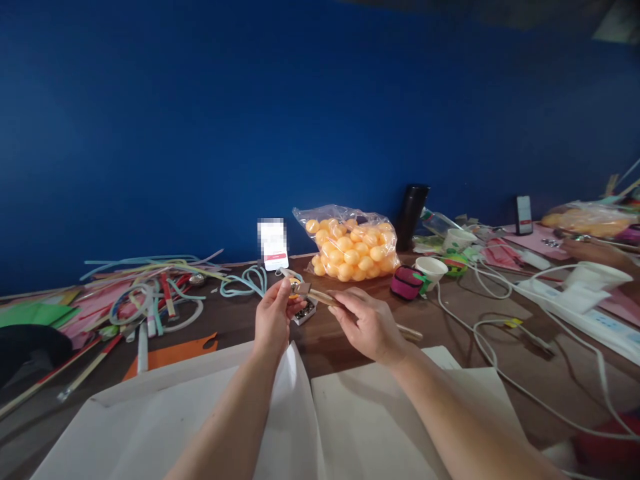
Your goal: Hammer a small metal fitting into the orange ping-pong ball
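My right hand (370, 323) is closed round a wooden-handled tool (323, 297), whose handle end sticks out behind the palm. A flat metal end points left toward my left hand (273, 313); the tool's exact kind is unclear. My left thumb and fingertips are pinched together beside that metal end, on a small shiny piece too small to name. Just below and behind the fingers sits a small open box (305, 313) of shiny metal bits, partly hidden by the left hand. Under my forearms lie large white sheets (175, 413).
A clear bag of orange balls (353, 250) stands behind the hands, with a phone (274, 243) left of it. Paper cup (431, 270), purple pouch (406, 283), white cables and a power strip (580, 313) lie right. Tubes and coloured paper (40, 317) crowd the left.
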`<state>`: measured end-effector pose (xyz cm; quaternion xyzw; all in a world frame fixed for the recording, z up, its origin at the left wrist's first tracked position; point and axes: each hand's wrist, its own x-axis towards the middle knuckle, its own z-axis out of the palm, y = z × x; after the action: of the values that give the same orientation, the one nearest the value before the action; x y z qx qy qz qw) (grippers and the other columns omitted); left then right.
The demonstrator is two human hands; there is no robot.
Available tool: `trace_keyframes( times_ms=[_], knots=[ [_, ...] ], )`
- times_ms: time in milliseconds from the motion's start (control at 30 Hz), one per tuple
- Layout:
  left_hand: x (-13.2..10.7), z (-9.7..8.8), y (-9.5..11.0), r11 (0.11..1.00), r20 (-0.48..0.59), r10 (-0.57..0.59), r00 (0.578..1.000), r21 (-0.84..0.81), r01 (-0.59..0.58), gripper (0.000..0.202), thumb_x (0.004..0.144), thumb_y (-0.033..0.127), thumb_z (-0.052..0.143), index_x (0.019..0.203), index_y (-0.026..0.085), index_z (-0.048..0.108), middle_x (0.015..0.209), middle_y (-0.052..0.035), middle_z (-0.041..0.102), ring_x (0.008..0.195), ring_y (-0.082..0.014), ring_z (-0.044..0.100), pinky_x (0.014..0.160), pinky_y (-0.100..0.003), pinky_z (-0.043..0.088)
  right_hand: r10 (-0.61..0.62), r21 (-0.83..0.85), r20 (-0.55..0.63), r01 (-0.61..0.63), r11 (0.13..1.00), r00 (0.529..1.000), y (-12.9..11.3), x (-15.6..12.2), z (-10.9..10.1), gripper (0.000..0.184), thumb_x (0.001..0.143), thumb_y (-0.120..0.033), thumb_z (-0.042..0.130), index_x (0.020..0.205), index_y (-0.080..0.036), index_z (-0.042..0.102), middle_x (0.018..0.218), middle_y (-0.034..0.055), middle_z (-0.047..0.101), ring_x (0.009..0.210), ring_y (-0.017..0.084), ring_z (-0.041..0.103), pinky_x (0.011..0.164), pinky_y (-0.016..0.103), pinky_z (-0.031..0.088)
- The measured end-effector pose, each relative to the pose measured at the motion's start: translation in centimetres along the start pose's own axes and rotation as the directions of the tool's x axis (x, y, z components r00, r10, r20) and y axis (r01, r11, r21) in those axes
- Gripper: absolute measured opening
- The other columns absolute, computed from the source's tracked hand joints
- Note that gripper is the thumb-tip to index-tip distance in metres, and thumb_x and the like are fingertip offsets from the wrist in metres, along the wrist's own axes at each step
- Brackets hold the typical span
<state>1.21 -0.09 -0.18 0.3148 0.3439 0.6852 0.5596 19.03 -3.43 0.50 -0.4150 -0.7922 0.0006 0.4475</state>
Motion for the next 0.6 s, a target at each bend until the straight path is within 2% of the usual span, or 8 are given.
trace_keyframes(
  times_ms=[167,600],
  knots=[
    [0.01,-0.02,-0.02,1.0,-0.01,-0.001,1.0,0.019,0.001,0.04,0.067,0.043,0.076,0.091,0.012,0.068,0.074,-0.0017,0.065,0.059,-0.0087,0.06,0.062,-0.023,0.055,0.004,0.0,-0.031,-0.004,1.0,1.0,0.02,0.01,-0.04,0.027,0.091,-0.022,0.053,0.117,-0.02,0.061,0.103,0.0078,0.068,0.091,0.019,0.065,0.085,0.031,0.054],
    [0.01,-0.05,-0.03,0.999,-0.017,0.001,1.0,0.053,-0.001,0.042,0.066,0.045,0.076,0.09,0.012,0.068,0.075,-0.0025,0.065,0.057,-0.0085,0.059,0.061,-0.024,0.055,0.005,-0.004,0.005,-0.005,1.0,1.0,0.22,-0.04,0.12,0.025,0.091,-0.022,0.053,0.115,-0.021,0.062,0.1,0.0069,0.068,0.089,0.019,0.065,0.082,0.031,0.054]
  ],
)
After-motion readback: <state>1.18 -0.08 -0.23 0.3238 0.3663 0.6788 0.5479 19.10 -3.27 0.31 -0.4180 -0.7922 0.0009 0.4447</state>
